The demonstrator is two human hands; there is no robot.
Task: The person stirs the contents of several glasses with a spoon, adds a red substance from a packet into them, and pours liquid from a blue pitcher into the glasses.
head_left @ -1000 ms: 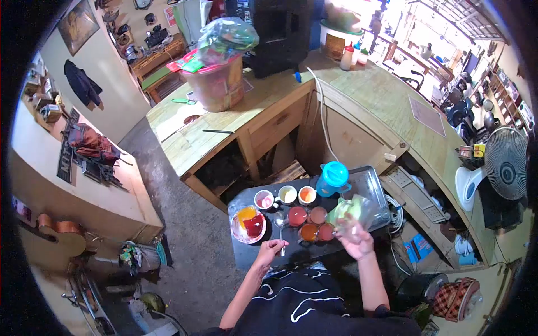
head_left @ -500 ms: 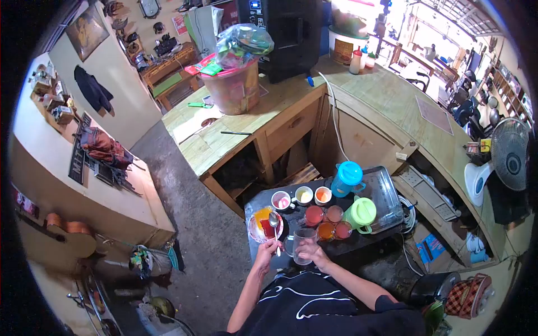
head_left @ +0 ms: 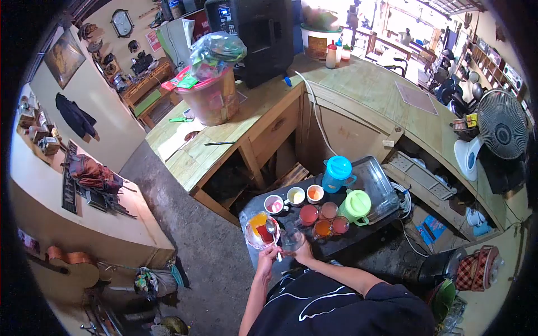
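My left hand (head_left: 268, 259) is closed around the handle of a metal spoon (head_left: 271, 227), whose bowl rests over a patterned bowl (head_left: 248, 238) holding orange and dark red packets (head_left: 259, 220). Close beside it, my right hand (head_left: 304, 253) grips a clear glass mug (head_left: 291, 239), which is tilted toward the patterned bowl. Behind the hands stand a white cup with pink contents (head_left: 274, 204), a cup with pale yellow contents (head_left: 296, 195) and one with orange contents (head_left: 315, 194). Several glasses of red and orange drink (head_left: 309, 215) are grouped to their right.
A blue pitcher (head_left: 338, 175), a green pitcher (head_left: 356, 207) and a metal tray (head_left: 378, 185) share the dark table (head_left: 358, 235). Beyond it curves a wooden counter (head_left: 358, 84) bearing a tub (head_left: 210, 101) and a black speaker (head_left: 252, 42). A fan (head_left: 502, 124) stands right.
My right hand has brought the glass mug leftward, tilting it toward the patterned bowl. My left hand still holds the spoon there. The camera view has shifted slightly.
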